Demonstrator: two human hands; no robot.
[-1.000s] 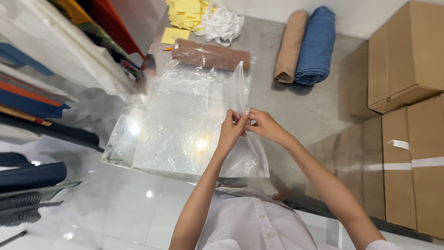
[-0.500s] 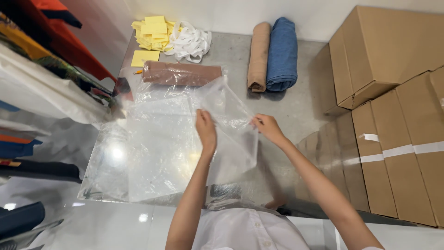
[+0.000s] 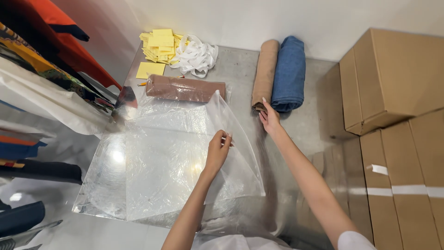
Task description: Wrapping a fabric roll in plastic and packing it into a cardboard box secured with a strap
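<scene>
The clear plastic bag stands lifted over the plastic sheets in the middle, the left hand pinching its edge with closed fingers, while the right hand, fingers open and holding nothing, touches the tan fabric roll farther right.

Two bare forearms enter from the lower edge, uncovered from elbow to wrist. Left hand and right hand: no gloves, rings, watch or bracelets visible; fingernails of the right hand pale and slightly long. Short white fabric sleeve at the right upper arm; white shirt front along the bottom edge
</scene>
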